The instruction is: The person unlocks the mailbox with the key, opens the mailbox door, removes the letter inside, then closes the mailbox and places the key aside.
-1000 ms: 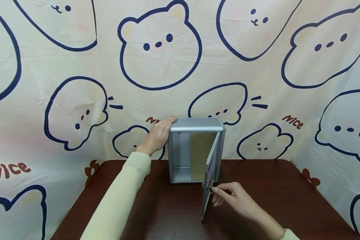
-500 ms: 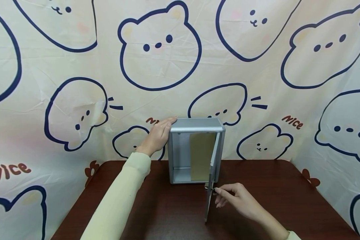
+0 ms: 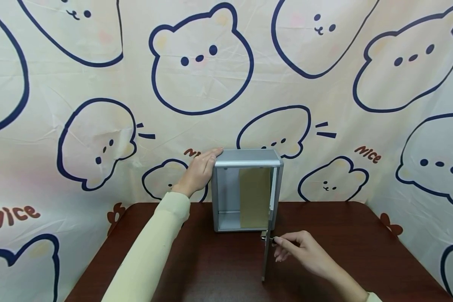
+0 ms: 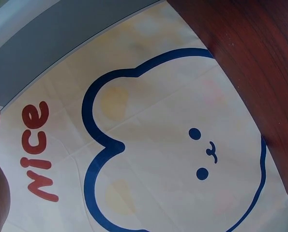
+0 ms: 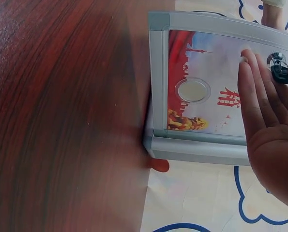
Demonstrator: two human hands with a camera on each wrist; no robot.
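A grey metal lock box [image 3: 248, 162] stands on the table, its hinged door [image 3: 265, 262] swung out toward me, almost edge-on in the head view. My left hand [image 3: 198, 173] rests on the box's upper left corner, fingers straight along the top edge. With thumb and forefinger, my right hand [image 3: 303, 254] pinches a black-headed key [image 5: 280, 74] at the door's round lock [image 5: 277, 58]; its other fingers [image 5: 260, 92] extend before the printed front panel [image 5: 206, 58]. The lock's metal latch [image 3: 263, 235] juts from the door's inner side. A tan panel [image 3: 254, 197] shows inside the box.
The dark red-brown wooden table [image 3: 211, 268] runs under the box. Close behind it hangs a cream backdrop cloth [image 3: 272, 92] with blue bear outlines, continuing along both sides. A round clear window [image 5: 192, 91] is set in the door's panel.
The door has swung a little to the right, opening wider, and my right hand has moved right with the key. My left hand has stayed on the box corner.
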